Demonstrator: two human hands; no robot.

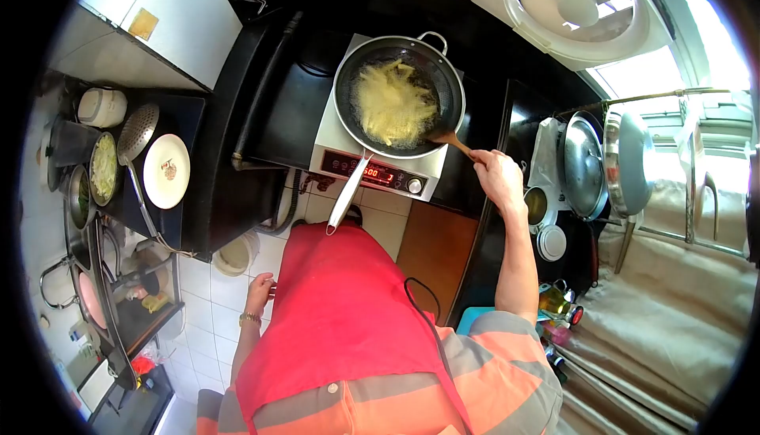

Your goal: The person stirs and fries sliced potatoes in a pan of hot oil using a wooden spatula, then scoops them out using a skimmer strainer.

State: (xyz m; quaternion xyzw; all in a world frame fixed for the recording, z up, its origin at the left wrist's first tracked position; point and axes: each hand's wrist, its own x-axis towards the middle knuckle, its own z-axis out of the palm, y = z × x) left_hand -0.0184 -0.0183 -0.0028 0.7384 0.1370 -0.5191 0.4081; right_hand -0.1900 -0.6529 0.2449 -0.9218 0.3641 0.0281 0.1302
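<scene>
My right hand point(499, 175) is closed round the handle of a wooden spatula point(453, 140), whose blade dips into the right side of a dark frying pan point(345, 87). Pale yellow strips, like cut potato, point(393, 104) bubble in oil in the pan. The pan sits on an induction cooker point(427, 170) with lit red digits, and its white handle point(348, 195) points towards me. My left hand point(260, 291) hangs low beside the red apron point(340, 292), apart from the pan. Its fingers are loosely bent, partly seen, and I make out nothing in them.
On the left counter are a white plate point(167, 170), a slotted skimmer point(139, 129) and a bowl of pale green shreds point(104, 167). Lids point(584, 164) hang from a rack at right. Bottles point(556, 299) stand below it. A bucket point(235, 254) is on the tiled floor.
</scene>
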